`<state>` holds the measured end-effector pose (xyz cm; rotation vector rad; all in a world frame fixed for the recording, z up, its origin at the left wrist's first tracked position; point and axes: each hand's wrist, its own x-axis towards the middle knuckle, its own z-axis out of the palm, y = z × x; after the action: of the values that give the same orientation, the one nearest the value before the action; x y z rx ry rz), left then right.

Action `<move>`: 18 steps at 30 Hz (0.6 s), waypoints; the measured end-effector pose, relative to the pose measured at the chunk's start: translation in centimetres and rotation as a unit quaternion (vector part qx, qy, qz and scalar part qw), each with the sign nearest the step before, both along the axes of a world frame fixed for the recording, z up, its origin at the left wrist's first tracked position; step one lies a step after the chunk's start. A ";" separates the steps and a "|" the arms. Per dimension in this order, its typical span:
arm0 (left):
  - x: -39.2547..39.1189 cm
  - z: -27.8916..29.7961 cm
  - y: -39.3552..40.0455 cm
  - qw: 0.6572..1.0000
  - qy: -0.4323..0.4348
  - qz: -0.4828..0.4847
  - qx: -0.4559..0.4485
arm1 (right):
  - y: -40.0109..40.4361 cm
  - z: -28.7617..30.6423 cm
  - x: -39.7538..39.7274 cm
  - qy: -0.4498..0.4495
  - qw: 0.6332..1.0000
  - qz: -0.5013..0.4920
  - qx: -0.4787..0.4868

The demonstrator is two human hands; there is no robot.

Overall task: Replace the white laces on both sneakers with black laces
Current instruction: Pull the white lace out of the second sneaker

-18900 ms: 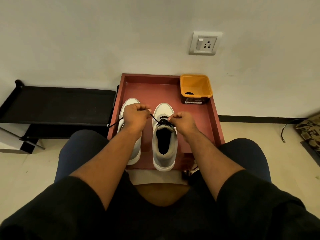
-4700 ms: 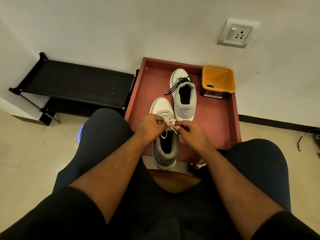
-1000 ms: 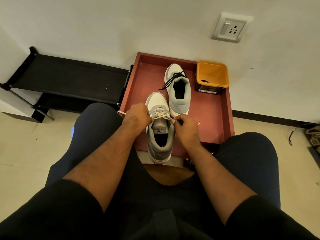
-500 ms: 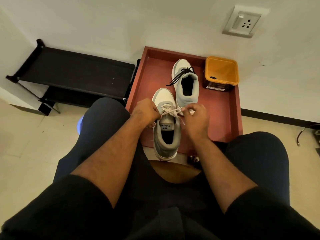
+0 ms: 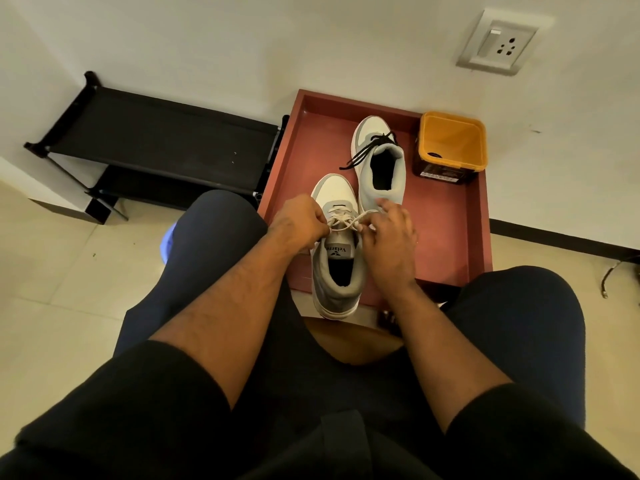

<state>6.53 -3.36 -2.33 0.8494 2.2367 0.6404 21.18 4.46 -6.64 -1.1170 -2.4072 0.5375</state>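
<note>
Fingers [image 5: 375, 226] now spread, loosening white lace [image 5: 346, 221].

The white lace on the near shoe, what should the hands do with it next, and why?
Probably pull the white lace out of the top holes. Both hands, left and right, pinch it on the near shoe; the far shoe already has black.
</note>
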 end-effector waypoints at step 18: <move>-0.3 -0.5 0.6 0.999 0.024 -0.011 -0.018 | 4.9 1.6 3.7 0.268 0.878 -0.306 -0.252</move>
<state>6.20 -2.78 -2.83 0.8793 2.2725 0.5737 24.86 9.33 -5.04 -1.5881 -1.3603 1.1000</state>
